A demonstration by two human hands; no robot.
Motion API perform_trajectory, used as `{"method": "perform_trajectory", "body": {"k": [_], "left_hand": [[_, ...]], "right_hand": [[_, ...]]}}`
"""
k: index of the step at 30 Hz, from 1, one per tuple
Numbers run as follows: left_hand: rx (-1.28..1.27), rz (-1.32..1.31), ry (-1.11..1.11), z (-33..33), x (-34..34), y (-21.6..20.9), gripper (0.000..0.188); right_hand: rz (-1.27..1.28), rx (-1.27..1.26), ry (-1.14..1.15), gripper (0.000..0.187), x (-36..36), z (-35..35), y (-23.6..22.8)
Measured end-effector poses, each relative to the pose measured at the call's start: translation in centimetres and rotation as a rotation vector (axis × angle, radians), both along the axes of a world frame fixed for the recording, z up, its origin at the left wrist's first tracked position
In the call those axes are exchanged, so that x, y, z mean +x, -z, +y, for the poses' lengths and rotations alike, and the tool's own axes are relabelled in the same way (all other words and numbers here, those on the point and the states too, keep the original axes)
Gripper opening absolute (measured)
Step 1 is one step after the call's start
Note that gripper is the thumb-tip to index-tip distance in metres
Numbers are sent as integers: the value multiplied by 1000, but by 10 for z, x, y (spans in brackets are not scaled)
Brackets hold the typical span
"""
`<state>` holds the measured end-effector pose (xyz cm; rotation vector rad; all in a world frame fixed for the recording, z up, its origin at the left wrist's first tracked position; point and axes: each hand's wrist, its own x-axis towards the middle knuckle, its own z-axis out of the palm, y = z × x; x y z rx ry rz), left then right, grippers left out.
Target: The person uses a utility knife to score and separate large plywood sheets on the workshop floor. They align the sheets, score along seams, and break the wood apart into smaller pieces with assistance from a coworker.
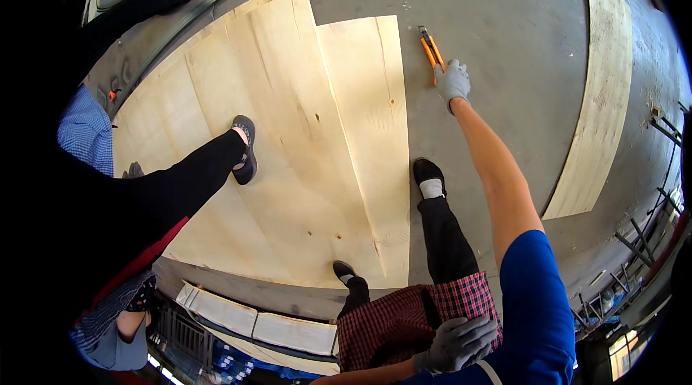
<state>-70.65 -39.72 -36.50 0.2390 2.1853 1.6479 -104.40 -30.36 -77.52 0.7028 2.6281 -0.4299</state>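
Observation:
My right arm stretches out to the far side, over the grey floor. At its end my grey-gloved right hand is closed at the lower end of an orange-handled plier-like tool. The tool's dark metal head points away from me. My left hand, also in a grey glove, rests against the red-and-black checked cloth at my lap, its fingers extended and holding nothing. Left of the tool, large pale wood veneer sheets lie overlapping, with uneven far ends. My one shoe is at their right edge, the other at their near edge.
A co-worker's black-trousered leg crosses from the left, its shoe on the sheets. A long narrow veneer strip lies on the floor at right. Metal frames stand beyond it. Pale stacked boards sit behind me at lower left.

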Motion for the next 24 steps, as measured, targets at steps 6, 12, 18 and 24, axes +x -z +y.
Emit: {"method": "perform_trajectory", "body": {"k": [6,12,18,24], "left_hand": [[-74,136,-183,37,26,21,23],[106,-168,-77,-2,-23,-14,23],[-16,-118,-171,5,15,-24,15],[95,-87,-247,-23,59,-37,12]], "right_hand": [[-48,-51,-110,42,-10,-5,20],[-202,-358,-225,35,62,-14,-9],[-583,-817,23,17,199,-72,-157],[-752,-791,-147,41,265,-116,-287]]}}
